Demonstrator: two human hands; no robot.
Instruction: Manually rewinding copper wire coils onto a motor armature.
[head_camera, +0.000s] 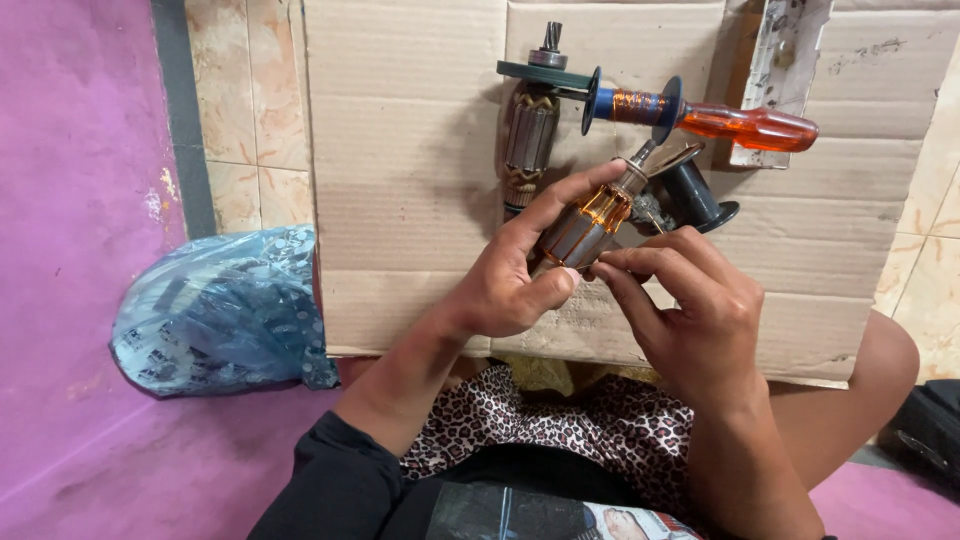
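- I see a flattened cardboard sheet (400, 200) on the tiled floor, carrying the loose parts.
- A blue plastic bag (215, 310) sits left of it; I cannot tell what is in it.
- My left hand (510, 275) is curled around a motor armature (590, 225), held just above the cardboard.
- My right hand (690, 310) is nearly shut, its fingertips (605, 268) pinching at the armature's lower end.
- A second armature (528, 135), an orange-handled screwdriver (750, 127) and a copper wire spool (635, 105) lie beyond.
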